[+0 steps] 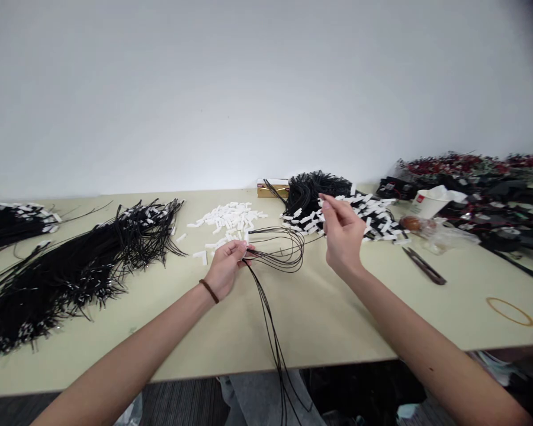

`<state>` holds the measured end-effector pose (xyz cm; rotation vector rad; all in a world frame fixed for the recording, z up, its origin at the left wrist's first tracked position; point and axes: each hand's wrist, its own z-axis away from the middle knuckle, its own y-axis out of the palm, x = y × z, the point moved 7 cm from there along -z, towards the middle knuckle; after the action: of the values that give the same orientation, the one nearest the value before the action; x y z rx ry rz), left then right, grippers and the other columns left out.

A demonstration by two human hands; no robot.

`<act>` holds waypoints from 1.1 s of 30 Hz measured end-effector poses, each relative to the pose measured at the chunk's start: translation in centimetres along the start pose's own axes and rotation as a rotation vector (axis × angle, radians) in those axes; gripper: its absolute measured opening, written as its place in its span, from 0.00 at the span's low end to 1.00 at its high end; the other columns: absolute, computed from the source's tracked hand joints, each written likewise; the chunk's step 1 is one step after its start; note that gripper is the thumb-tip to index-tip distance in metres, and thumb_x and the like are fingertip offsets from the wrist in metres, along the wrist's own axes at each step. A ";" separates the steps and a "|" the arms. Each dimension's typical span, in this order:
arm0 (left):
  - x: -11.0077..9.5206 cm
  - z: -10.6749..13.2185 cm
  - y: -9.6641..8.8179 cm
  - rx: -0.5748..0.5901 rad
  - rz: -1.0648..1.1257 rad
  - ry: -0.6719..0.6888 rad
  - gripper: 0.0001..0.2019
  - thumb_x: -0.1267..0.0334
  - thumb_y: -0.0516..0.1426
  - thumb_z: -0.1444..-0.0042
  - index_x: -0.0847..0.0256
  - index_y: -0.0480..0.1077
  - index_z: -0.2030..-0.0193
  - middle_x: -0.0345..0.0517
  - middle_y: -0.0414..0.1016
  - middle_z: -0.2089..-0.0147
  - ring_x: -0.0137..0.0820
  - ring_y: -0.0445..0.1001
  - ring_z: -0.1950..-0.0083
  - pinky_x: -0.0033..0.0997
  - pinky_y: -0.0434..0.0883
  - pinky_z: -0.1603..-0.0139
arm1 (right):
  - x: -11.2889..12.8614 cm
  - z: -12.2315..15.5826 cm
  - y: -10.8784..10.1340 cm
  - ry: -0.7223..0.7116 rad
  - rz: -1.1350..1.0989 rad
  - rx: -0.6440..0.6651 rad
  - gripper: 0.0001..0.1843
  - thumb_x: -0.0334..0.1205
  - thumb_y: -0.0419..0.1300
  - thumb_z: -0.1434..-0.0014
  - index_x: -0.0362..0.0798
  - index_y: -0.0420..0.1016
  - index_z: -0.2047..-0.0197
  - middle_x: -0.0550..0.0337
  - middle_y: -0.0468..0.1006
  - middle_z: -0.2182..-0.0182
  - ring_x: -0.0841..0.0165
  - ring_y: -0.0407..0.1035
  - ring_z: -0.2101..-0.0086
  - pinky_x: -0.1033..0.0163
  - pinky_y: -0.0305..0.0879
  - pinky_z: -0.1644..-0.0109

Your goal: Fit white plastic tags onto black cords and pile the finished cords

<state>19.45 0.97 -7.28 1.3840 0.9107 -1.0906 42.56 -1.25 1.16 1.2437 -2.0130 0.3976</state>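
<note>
Left hand point(225, 267) pinching looped black cords point(279, 251) over the table point(337, 319), right hand point(341, 234) raised by the tag pile point(373, 216), fingertips closed on something tiny.

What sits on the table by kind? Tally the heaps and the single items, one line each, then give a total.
Heaps of black cords: 3
Heap of loose white tags: 1
Snips: 1
Rubber band: 1
Paper cup: 1
Total: 7

The left hand pinches looped cords; the right hand holds a small white tag.
</note>
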 end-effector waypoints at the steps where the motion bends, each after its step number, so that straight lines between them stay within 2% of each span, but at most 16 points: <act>1: 0.0 -0.1 0.0 -0.001 0.007 0.001 0.15 0.55 0.64 0.61 0.65 0.70 0.73 0.45 0.71 0.67 0.27 0.68 0.67 0.26 0.63 0.70 | 0.9 0.4 0.4 -0.099 0.078 0.038 0.09 0.41 0.56 0.43 0.50 0.74 0.61 0.59 0.71 0.69 0.73 0.61 0.74 0.67 0.54 0.76; 5: 0.1 -0.2 0.0 0.001 0.044 0.004 0.14 0.56 0.64 0.61 0.66 0.69 0.74 0.45 0.71 0.67 0.26 0.67 0.68 0.26 0.64 0.70 | 3.7 3.3 3.4 -0.391 0.273 0.303 0.07 0.37 0.57 0.43 0.48 0.74 0.71 0.60 0.70 0.77 0.72 0.60 0.75 0.64 0.56 0.72; 7: 0.0 -0.2 0.1 0.013 0.063 0.012 0.14 0.57 0.64 0.61 0.66 0.69 0.74 0.45 0.71 0.67 0.26 0.67 0.68 0.26 0.64 0.70 | 3.9 4.7 4.8 -0.447 0.337 0.431 0.09 0.36 0.56 0.43 0.47 0.72 0.74 0.62 0.68 0.80 0.71 0.58 0.75 0.64 0.55 0.70; 10: -0.1 -0.1 0.3 0.026 0.076 0.027 0.13 0.58 0.64 0.60 0.66 0.69 0.74 0.45 0.71 0.68 0.26 0.67 0.68 0.27 0.65 0.69 | 3.6 5.9 5.8 -0.468 0.387 0.525 0.11 0.35 0.55 0.43 0.46 0.68 0.77 0.63 0.64 0.81 0.71 0.55 0.75 0.64 0.53 0.70; 33: -0.8 0.2 0.5 0.024 0.031 0.082 0.14 0.56 0.64 0.61 0.65 0.68 0.74 0.44 0.71 0.69 0.27 0.67 0.68 0.26 0.66 0.69 | 3.6 5.8 5.8 -0.381 0.318 0.577 0.12 0.33 0.54 0.45 0.47 0.64 0.79 0.63 0.62 0.82 0.72 0.54 0.76 0.64 0.53 0.69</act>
<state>19.72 0.74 -6.33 1.4669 0.9353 -1.0306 34.14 -4.19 0.32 1.4103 -2.5415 1.0161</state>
